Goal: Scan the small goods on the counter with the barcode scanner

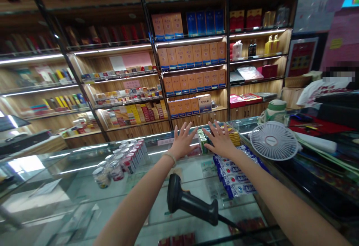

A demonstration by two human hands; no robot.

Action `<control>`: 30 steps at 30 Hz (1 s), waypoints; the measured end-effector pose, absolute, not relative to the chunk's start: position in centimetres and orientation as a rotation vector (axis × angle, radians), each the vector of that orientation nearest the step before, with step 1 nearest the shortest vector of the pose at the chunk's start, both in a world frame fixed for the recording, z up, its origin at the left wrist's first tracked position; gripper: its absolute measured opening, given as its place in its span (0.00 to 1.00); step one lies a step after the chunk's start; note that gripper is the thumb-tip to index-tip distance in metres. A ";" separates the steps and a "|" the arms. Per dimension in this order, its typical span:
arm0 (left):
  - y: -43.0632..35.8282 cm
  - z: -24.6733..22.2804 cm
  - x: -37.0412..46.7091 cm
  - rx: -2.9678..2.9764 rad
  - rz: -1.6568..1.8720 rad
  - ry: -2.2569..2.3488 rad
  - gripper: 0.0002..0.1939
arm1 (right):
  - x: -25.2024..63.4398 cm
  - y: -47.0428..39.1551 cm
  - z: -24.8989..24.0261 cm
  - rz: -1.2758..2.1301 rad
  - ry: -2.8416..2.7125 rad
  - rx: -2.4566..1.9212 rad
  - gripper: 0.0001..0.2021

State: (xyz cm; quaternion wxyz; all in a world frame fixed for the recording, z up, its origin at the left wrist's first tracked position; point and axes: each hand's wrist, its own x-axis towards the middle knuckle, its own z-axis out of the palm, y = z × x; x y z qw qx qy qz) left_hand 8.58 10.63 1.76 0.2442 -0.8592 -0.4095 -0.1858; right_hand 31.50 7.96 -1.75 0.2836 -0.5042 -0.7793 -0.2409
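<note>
Both hands are hovering over the far part of the glass counter (189, 173), backs up: the left hand (182, 143) is spreading its fingers wide, the right hand (223, 142) is splaying just as wide, and neither is holding anything visible. Green cans (202, 140) are standing clustered between the hands; whether the right hand is touching them, I cannot tell. Judging by the layout, the goods are already sitting in separate groups: silver-topped cans (120, 161) are standing in rows to the left, yellow packets (235, 139) are lying just beyond the right hand, and blue-and-white packets (234, 176) are overlapping in a row nearer the body. The barcode scanner (193, 203) is lying untouched between the forearms; what is left to do is not showing. As for writing, the blue-and-white packets are carrying pale lettering, the orange boxes (196, 54) on the shelves are bearing dark characters, and a white shirt (319, 91) at the right is showing red letters, all blurring too much to read; no brand is coming through clearly.
</note>
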 end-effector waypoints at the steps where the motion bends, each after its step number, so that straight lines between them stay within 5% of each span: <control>1: 10.5 1.7 8.4 -2.341 -0.507 -1.121 0.42 | 31.5 7.9 -1.8 -0.643 -2.086 -1.351 0.35; 30: 1.8 6.2 -2.7 -2.083 -0.641 -1.358 0.31 | 24.3 4.7 1.9 -0.620 -2.113 -1.157 0.26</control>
